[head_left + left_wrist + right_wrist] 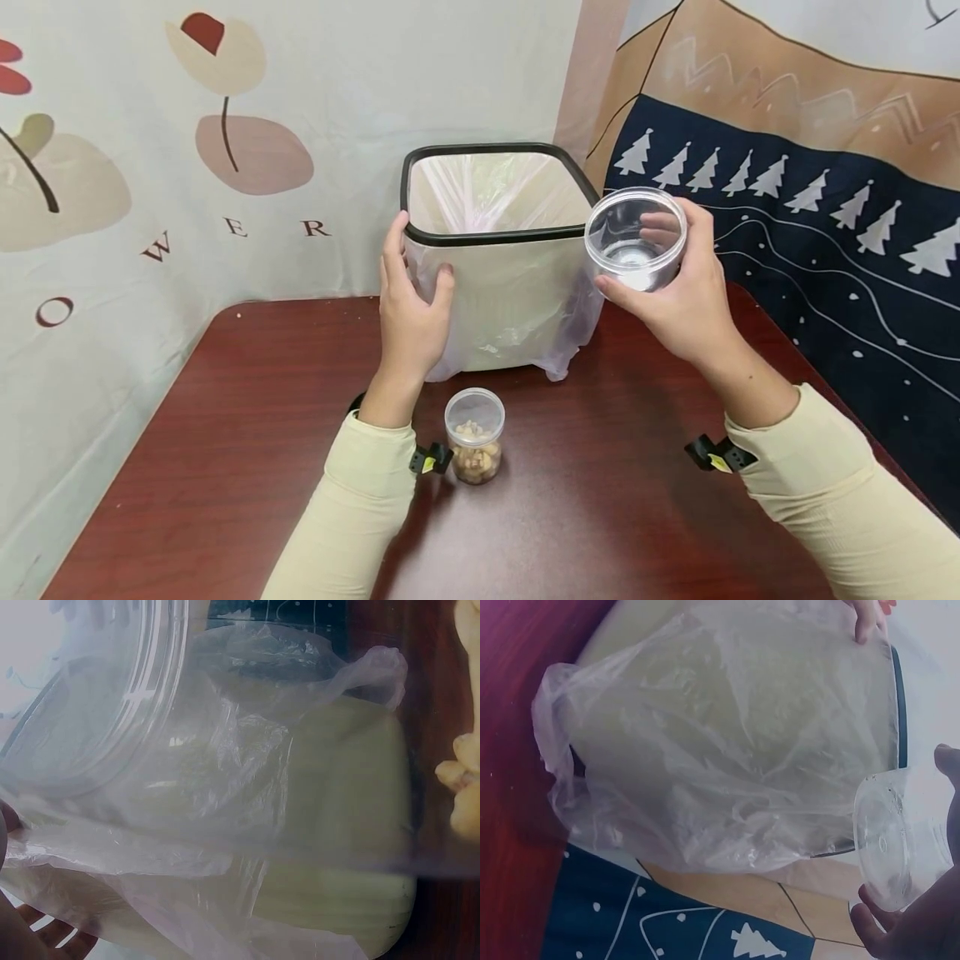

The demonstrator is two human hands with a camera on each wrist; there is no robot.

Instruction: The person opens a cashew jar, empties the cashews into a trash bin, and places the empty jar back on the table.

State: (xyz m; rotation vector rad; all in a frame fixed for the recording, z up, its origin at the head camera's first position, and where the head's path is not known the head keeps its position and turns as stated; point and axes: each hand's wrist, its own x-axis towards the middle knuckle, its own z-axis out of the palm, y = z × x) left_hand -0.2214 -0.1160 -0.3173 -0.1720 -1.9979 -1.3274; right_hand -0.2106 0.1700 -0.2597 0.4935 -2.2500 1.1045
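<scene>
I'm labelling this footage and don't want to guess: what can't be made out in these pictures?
Bottom of the bin: head view, hidden by its front wall.
Exact kind of pieces in the small jar: too small in the head view; cut off by the right edge in the left wrist view.
Rest of the left hand: right wrist view, cut off by the top edge.

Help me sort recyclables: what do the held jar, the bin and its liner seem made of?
Jar: probably glossy plastic, clear with bright highlights; glass not ruled out. Bin: likely rigid plastic, smooth and cream-coloured. Liner: thin plastic film, shiny, translucent, crinkled.
</scene>
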